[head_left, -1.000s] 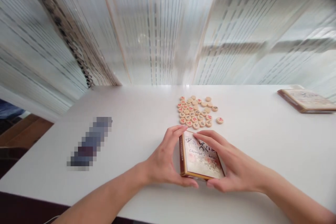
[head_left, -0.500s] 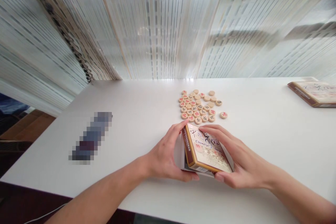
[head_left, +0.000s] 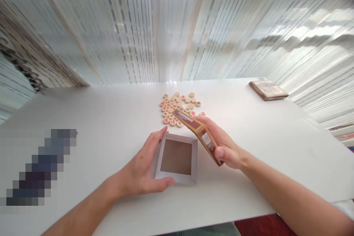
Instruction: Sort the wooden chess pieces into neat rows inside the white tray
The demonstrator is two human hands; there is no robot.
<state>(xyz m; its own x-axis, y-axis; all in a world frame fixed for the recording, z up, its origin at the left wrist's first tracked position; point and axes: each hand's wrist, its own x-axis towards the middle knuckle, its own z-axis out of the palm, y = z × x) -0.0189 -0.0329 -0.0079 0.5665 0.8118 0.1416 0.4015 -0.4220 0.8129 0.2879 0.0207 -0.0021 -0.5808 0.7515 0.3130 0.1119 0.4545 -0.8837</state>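
A white box base [head_left: 194,162] with a bare brown bottom lies on the table. My left hand [head_left: 146,166] grips it around its left side, thumb at the near edge and fingers at the far corner. To the right, my right hand [head_left: 221,142] holds the brown printed box lid [head_left: 200,129], tilted and raised above the table. Beyond the box lie several round wooden Chinese chess pieces [head_left: 173,122] with red or black characters, some blank side up. The lid hides part of the pieces.
A second printed box [head_left: 268,90] lies near the far right edge of the white table [head_left: 118,107]. A blurred-out dark object [head_left: 41,169] is at the left. A striped curtain [head_left: 143,25] hangs behind the table.
My right hand has lifted the lid off the base and tilted it to the right, exposing the inside. My left hand still holds the base. The view has swung right.
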